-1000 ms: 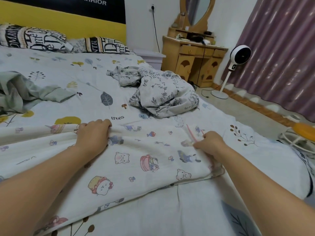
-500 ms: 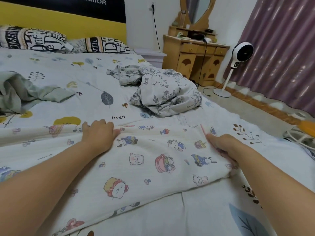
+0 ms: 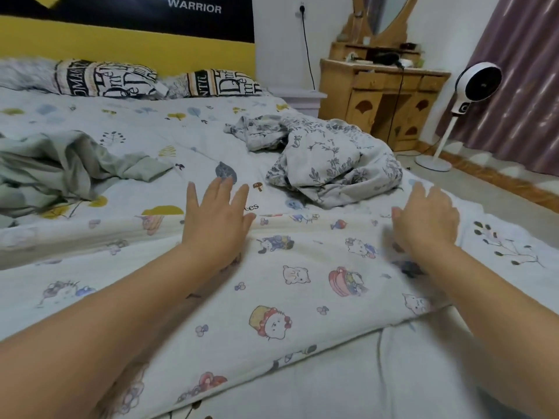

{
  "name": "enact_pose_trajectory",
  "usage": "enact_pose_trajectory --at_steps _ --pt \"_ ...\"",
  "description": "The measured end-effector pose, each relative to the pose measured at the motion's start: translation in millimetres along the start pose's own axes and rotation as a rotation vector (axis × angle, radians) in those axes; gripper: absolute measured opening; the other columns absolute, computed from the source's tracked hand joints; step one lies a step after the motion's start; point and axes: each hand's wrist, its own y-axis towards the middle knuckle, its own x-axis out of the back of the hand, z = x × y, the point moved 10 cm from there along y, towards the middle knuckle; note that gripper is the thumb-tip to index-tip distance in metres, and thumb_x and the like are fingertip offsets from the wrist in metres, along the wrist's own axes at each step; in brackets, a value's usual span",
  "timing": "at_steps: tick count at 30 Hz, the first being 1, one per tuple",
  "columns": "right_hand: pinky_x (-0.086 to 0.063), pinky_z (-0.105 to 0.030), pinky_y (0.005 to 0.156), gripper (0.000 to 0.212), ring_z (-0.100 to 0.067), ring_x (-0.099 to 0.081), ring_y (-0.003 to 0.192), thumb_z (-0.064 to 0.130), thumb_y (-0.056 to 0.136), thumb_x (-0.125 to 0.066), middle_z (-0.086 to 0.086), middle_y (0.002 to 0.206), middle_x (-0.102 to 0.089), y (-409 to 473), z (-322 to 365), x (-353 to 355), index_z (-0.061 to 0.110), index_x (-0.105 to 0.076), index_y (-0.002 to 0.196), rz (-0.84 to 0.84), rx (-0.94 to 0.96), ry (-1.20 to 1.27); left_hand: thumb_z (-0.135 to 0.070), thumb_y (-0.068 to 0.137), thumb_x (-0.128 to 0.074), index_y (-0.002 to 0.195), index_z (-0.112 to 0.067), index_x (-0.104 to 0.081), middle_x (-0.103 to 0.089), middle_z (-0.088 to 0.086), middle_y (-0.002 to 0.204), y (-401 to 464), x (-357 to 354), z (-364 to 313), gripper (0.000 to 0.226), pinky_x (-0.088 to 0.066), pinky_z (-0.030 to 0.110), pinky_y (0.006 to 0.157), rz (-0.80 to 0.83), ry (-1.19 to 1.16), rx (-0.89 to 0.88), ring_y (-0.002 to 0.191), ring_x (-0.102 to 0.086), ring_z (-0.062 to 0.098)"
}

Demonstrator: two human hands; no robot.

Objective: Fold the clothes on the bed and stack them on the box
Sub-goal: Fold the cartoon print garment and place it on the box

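A white cloth with cartoon prints lies spread flat on the bed in front of me. My left hand hovers over its far edge with fingers straight and spread. My right hand is over the cloth's far right corner, fingers extended, holding nothing. Beyond them lies a crumpled grey floral garment. A pale green garment is bunched at the left. No box is in view.
The bed sheet has leaf prints; two lettered pillows lie against the yellow headboard. A wooden dresser and a white standing fan stand to the right by purple curtains. The bed's right edge drops to the floor.
Both hands have let go of the cartoon cloth's far edge and lifted with fingers opened. The cloth now lies flat. The camera has moved closer.
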Motion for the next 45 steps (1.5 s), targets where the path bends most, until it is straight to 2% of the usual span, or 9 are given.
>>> enact_pose_trajectory --at_steps 4,7,16,20,25,31,34,40,45 --pt "0.004 -0.055 0.113 0.076 -0.025 0.017 0.145 0.061 0.094 -0.025 -0.005 0.158 0.016 -60 91 -59 0.021 0.004 0.151 0.312 0.368 0.006 -0.053 0.097 -0.011 0.15 -0.025 0.001 0.009 0.004 0.159 -16 -31 9 0.062 0.008 0.058 0.111 0.16 0.072 0.002 0.145 0.012 0.026" --pt "0.009 -0.065 0.108 0.087 -0.029 0.021 0.143 0.079 0.082 -0.014 0.001 0.156 0.023 -59 77 -106 0.03 0.012 0.149 0.515 0.298 -0.08 -0.061 0.093 -0.009 0.15 -0.03 0.003 0.008 0.001 0.159 -21 -79 30 0.065 0.006 0.057 0.113 0.357 -0.1 0.102 0.145 0.011 0.024" --pt "0.004 -0.065 0.11 0.082 -0.03 0.012 0.145 0.079 0.082 -0.013 0.004 0.158 0.015 -47 59 -114 0.036 0.009 0.149 0.542 0.175 -0.111 -0.048 0.099 -0.016 0.15 -0.026 -0.011 -0.003 0.002 0.159 -17 -93 31 0.056 0.006 0.053 0.113 0.458 -0.341 0.092 0.146 0.004 0.023" --pt "-0.005 -0.061 0.113 0.077 -0.032 0.001 0.145 0.07 0.089 -0.023 -0.004 0.159 -0.001 -44 73 -91 0.027 -0.008 0.151 0.493 0.132 -0.158 -0.021 0.099 -0.033 0.102 -0.009 -0.054 -0.056 0.013 0.114 -20 -40 62 0.025 -0.034 0.041 0.095 0.315 -0.466 0.085 0.113 -0.049 0.033" --pt "-0.036 -0.041 0.1 0.039 -0.028 -0.036 0.127 0.031 0.1 -0.035 -0.008 0.136 -0.043 -86 180 -31 0.017 -0.043 0.135 0.192 0.488 0.028 -0.012 0.09 -0.043 0.099 -0.019 -0.056 -0.056 0.002 0.103 -46 4 163 0.017 -0.035 0.031 0.075 0.324 0.055 0.13 0.091 -0.051 0.023" --pt "-0.035 -0.033 0.077 0.027 -0.027 -0.044 0.11 0.014 0.097 -0.037 -0.005 0.116 -0.056 -141 275 -44 0.018 -0.06 0.111 0.236 0.774 0.1 -0.037 0.094 -0.05 0.094 -0.014 -0.061 -0.056 -0.001 0.094 -81 -28 231 0.026 -0.045 0.03 0.083 0.589 -0.011 0.219 0.094 -0.055 0.019" --pt "-0.037 -0.035 0.085 0.026 -0.027 -0.043 0.114 0.022 0.098 -0.04 -0.005 0.118 -0.057 -139 285 -58 0.019 -0.06 0.114 0.29 0.759 -0.004 -0.037 0.094 -0.05 0.077 -0.017 -0.05 -0.05 -0.002 0.084 -77 -20 227 0.026 -0.038 0.028 0.072 0.48 -0.093 0.175 0.085 -0.049 0.019" --pt "-0.039 -0.034 0.076 0.024 -0.028 -0.047 0.108 0.028 0.098 -0.045 -0.008 0.11 -0.058 -112 285 -36 0.012 -0.062 0.107 0.118 0.574 0.175 -0.038 0.097 -0.042 0.077 -0.014 -0.047 -0.057 0.005 0.082 -52 40 243 0.032 -0.037 0.034 0.067 -0.091 -0.017 0.227 0.083 -0.054 0.027" --pt "-0.033 -0.031 0.066 0.017 -0.028 -0.054 0.095 0.017 0.098 -0.045 -0.01 0.107 -0.056 -105 298 -57 0.008 -0.058 0.104 0.121 0.491 0.188 -0.032 0.1 -0.039 0.097 -0.01 -0.054 -0.064 0.009 0.099 -34 3 251 0.026 -0.032 0.032 0.068 -0.03 0.123 0.297 0.093 -0.058 0.029"
